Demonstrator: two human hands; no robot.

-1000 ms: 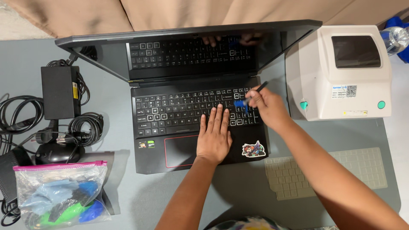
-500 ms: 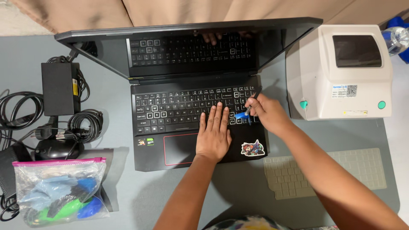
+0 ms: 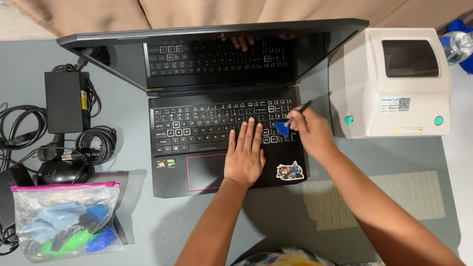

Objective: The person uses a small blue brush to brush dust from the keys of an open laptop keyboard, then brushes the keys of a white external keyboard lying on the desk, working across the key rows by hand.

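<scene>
One container shows: a clear zip bag (image 3: pixel 65 219) with a pink seal strip at eight o'clock on the grey table (image 3: pixel 133 231), holding blue and green items and pale cloth-like pieces I cannot make out further. At two o'clock sits a white label printer (image 3: pixel 394 83) with a dark window on top, a small white label with a square code on its front, a yellow strip below that, and two green buttons. On the black laptop (image 3: pixel 217 143), two small stickers lie left of the red-edged touchpad, and a cartoon sticker (image 3: pixel 289 171) lies right of it.

The left hand (image 3: pixel 244 155) lies flat and open, fingers spread on the keys, holding nothing. Just at its two o'clock, the right hand (image 3: pixel 311 129) pinches a thin black stick tool (image 3: pixel 295 113) whose blue triangular tip (image 3: pixel 282 128) touches the keyboard's right side. A translucent keyboard cover (image 3: pixel 379 199) lies at four o'clock; a black power brick (image 3: pixel 66 101) with cables lies at ten.
</scene>
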